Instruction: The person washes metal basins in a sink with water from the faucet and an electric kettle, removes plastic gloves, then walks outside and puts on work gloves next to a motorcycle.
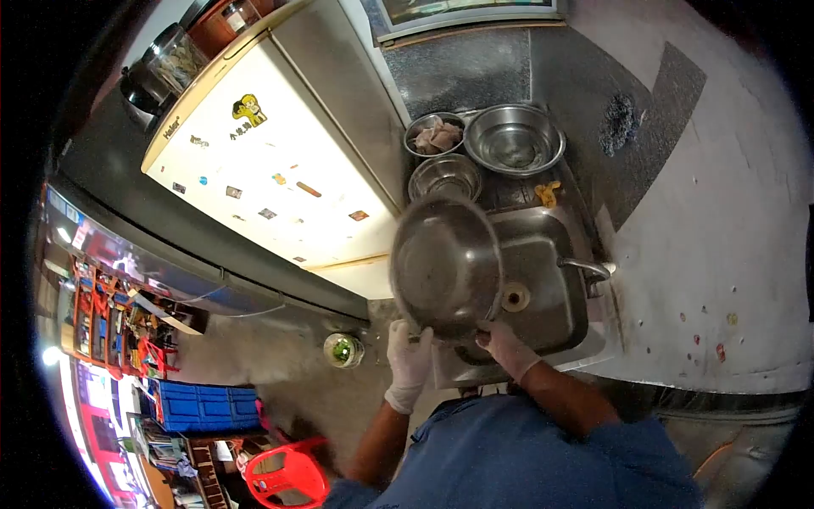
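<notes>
A large metal basin [445, 263] is held up by its near rim, over the left part of the sink [543, 293]. My left hand [409, 360], in a white glove, grips the rim at the lower left. On the lower right of the same rim, my gloved right hand [506, 348] is closed. The basin is tilted with its round inner face toward me, and nothing can be made out inside it. It hides part of the sink and its left edge.
Behind the sink stand a bowl of raw meat [437, 137], a smaller metal bowl [444, 177] and a wide metal basin [515, 141]. A yellow cloth [547, 194] lies near the faucet [585, 268]. A white fridge [271, 161] is at left, a bin [343, 349] on the floor.
</notes>
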Demonstrator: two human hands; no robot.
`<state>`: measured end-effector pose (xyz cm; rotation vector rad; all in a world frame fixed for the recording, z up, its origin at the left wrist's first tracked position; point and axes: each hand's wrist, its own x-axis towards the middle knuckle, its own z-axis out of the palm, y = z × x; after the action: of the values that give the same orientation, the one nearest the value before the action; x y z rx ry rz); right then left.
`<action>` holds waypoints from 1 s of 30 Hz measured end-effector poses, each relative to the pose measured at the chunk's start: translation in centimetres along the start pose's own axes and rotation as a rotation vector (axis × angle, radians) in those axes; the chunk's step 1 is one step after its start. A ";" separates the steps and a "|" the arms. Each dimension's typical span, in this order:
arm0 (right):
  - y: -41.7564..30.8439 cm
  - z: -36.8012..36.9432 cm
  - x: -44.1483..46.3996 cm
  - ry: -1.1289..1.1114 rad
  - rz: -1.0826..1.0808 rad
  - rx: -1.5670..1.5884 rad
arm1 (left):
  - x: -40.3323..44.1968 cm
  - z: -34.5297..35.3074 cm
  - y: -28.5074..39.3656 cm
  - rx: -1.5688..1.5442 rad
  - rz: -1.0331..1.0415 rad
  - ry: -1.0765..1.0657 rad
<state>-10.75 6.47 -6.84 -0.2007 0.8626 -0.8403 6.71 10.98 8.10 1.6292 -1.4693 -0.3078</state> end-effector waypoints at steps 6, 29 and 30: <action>0.1 1.5 -0.5 0.149 -0.031 -0.212 | -1.9 -1.2 -3.3 -0.040 -0.225 0.139; -15.9 8.8 29.0 0.397 -0.214 -0.365 | -11.2 -10.9 -11.4 -0.901 -1.002 0.592; -15.9 9.2 29.7 0.451 -0.233 -0.322 | -11.9 -11.1 -12.1 -0.916 -1.029 0.604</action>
<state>-2.33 -27.15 -10.82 -0.4097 1.4198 -0.9783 19.32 25.23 1.14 1.3472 0.1080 -0.8139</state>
